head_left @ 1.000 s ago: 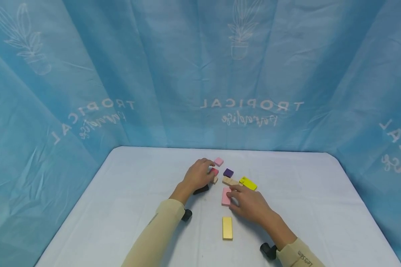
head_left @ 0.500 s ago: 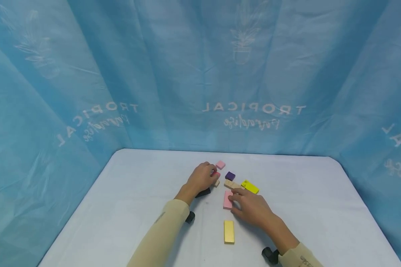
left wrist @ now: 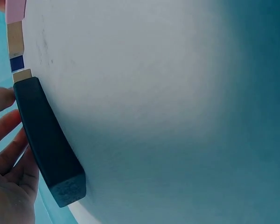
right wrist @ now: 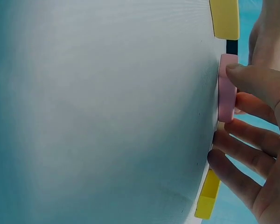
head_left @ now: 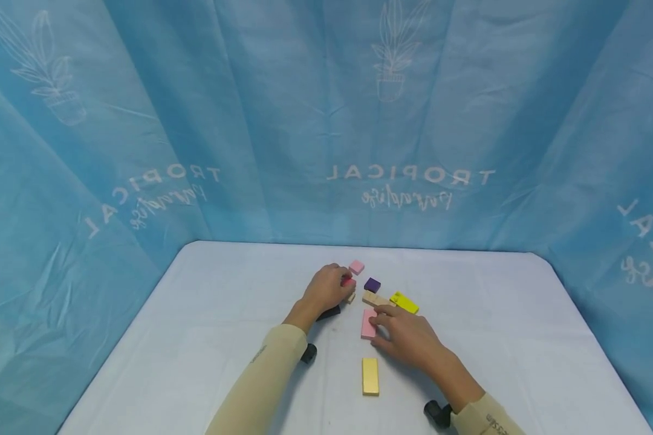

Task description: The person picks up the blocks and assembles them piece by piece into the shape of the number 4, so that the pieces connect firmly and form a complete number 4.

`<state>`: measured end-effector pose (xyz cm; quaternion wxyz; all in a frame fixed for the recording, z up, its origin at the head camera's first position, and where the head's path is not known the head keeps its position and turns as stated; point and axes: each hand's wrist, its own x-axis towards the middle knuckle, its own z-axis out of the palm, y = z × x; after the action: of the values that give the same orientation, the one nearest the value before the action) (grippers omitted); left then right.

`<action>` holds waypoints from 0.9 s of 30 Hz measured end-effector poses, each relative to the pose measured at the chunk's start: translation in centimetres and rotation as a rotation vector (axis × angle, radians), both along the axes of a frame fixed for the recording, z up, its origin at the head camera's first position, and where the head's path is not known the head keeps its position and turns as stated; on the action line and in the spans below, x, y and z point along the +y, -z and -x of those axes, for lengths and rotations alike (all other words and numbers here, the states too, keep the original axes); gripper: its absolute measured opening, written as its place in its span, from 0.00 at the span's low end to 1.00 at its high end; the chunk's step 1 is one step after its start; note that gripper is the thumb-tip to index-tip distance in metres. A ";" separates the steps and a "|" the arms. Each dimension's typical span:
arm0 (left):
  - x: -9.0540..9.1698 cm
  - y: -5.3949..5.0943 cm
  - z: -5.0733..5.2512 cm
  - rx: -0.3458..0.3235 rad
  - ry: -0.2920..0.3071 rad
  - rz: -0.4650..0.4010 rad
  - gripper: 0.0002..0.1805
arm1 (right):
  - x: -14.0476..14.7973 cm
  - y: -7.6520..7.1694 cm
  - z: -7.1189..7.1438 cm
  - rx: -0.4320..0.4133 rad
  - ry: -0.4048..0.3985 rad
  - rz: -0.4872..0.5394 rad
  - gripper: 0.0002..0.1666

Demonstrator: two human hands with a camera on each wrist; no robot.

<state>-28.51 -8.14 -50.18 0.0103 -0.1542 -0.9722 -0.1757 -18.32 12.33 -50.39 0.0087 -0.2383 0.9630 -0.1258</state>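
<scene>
My left hand [head_left: 324, 289] is at the left of the cluster of small blocks, its thumb and fingertips pinching a red block [head_left: 347, 282]. A small beige block [head_left: 350, 298] lies just below those fingers, and a long black block [left wrist: 49, 140] lies under the palm side. My right hand [head_left: 405, 335] holds a pink rectangular block [head_left: 367, 324] by its right side, thumb near one end and forefinger behind it, as the right wrist view shows. That block lies on the table. The right hand's other fingers spread toward a beige wooden block [head_left: 375, 298].
A yellow block [head_left: 404, 302] lies right of the wooden one, with a purple block [head_left: 372, 284] and a small light pink block [head_left: 356, 267] farther back. Nearer the front lies a gold block [head_left: 370, 377]. Blue curtains [head_left: 326, 121] surround the white table [head_left: 196, 362].
The left fingers have closed down onto the red block. The right hand stays at the pink block, and the other blocks keep their places; the head view shifts slightly.
</scene>
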 end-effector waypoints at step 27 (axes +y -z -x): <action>-0.2 0.1 0.2 -0.059 -0.030 -0.047 0.18 | -0.2 -0.2 0.0 0.036 0.005 0.032 0.22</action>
<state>-28.73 -8.37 -50.27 -0.0122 -0.1341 -0.9699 -0.2030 -18.29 12.10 -50.16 -0.0127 -0.2380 0.9615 -0.1367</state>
